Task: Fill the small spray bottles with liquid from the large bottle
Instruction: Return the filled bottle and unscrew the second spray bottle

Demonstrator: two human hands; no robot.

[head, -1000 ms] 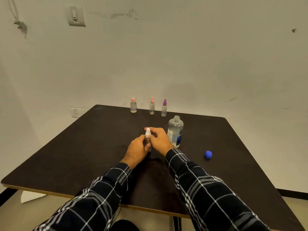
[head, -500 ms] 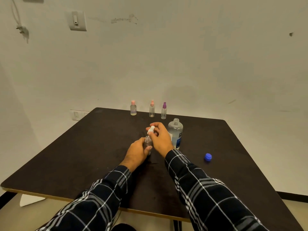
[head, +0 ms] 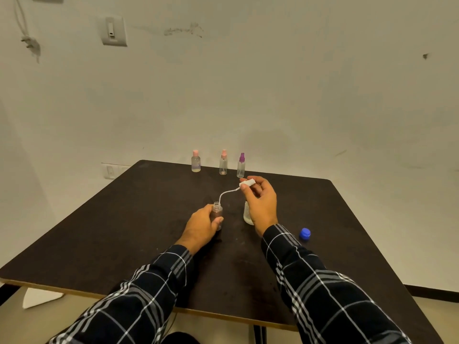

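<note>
My left hand (head: 202,225) grips a small clear spray bottle (head: 217,211) standing upright on the dark table (head: 124,232), its neck uncovered. My right hand (head: 260,202) pinches the white spray head (head: 247,182), lifted up and to the right; its thin curved tube runs down to the bottle's mouth. The large clear bottle (head: 247,214) stands just behind my right hand, mostly hidden by it. Its blue cap (head: 304,233) lies on the table to the right.
Along the far edge stand three small spray bottles: a pink-capped one (head: 195,161), a second pink-capped one (head: 223,162) and a purple-capped one (head: 241,165). A pale wall rises close behind the table.
The white spray head has come off the small bottle. My right hand raised it up and to the right, drawing the tube almost out of the neck. My left hand stayed on the bottle.
</note>
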